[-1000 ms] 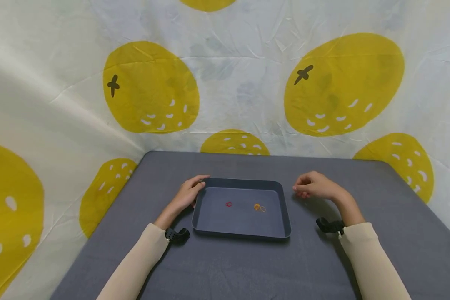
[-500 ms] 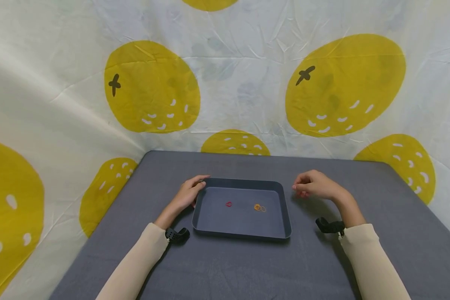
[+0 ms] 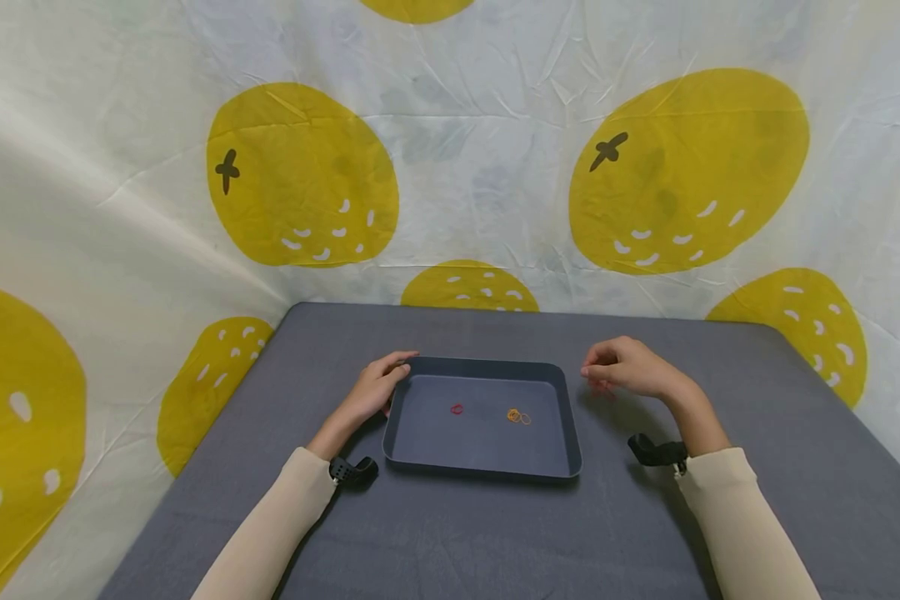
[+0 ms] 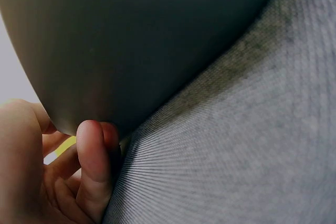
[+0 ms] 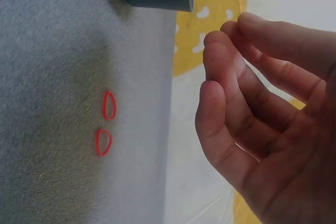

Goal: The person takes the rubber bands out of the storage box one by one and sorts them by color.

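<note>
The left hand [image 3: 375, 385] grips the tray [image 3: 480, 471] at its far left corner. The right hand [image 3: 633, 367] hangs with bent fingers (it holds nothing) over two red bands [image 5: 105, 106] past the tray's right edge.

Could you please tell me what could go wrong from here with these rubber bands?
The two red rubber bands on the gray table are thin, so the right hand nearby may fumble them. The left hand grips the tray at its far left corner; a tug might make the orange rubber bands inside slide.
</note>
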`<state>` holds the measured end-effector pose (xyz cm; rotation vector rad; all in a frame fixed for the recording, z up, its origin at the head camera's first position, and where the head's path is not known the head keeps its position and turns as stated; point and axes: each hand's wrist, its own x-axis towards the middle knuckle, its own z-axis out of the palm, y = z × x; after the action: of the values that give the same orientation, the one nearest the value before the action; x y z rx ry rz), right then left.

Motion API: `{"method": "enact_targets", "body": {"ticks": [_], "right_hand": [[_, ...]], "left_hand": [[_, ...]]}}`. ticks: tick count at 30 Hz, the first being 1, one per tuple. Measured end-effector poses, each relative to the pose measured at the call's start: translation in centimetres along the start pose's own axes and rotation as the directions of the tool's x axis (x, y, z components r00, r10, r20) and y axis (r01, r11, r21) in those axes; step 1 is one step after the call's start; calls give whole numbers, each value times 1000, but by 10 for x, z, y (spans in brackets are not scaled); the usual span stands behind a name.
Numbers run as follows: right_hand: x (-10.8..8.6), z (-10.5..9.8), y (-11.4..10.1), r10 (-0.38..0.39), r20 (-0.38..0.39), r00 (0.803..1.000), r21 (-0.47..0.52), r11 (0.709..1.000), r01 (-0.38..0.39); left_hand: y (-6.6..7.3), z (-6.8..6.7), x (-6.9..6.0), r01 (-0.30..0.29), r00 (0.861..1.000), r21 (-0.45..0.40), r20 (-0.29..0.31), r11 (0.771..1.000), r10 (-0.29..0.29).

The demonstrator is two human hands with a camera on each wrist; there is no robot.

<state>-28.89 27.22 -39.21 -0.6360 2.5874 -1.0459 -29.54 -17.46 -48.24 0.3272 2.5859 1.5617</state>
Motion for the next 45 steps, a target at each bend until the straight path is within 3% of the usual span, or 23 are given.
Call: {"method": "enact_targets", "body": {"ticks": [10, 19, 30, 37, 45], "right_hand": [[3, 4, -18, -35, -22, 999, -38, 999, 34], [12, 12, -38, -74, -23, 997, -77, 994, 72], [44, 30, -77, -163, 38, 986, -51, 985, 165], [67, 51, -102, -226, 104, 969, -41, 972, 231], [87, 69, -106, -236, 125, 964, -2, 971, 238]], "left_hand": [[0, -1, -1, -6, 1000, -12, -8, 1000, 6], [-1, 0, 1, -18, 1000, 10, 19, 1000, 17], [-2, 1, -1, -39, 999, 9, 4, 999, 39], [-2, 1, -1, -41, 999, 16, -2, 999, 41], [-2, 1, -1, -50, 999, 11, 3, 999, 50]]}}
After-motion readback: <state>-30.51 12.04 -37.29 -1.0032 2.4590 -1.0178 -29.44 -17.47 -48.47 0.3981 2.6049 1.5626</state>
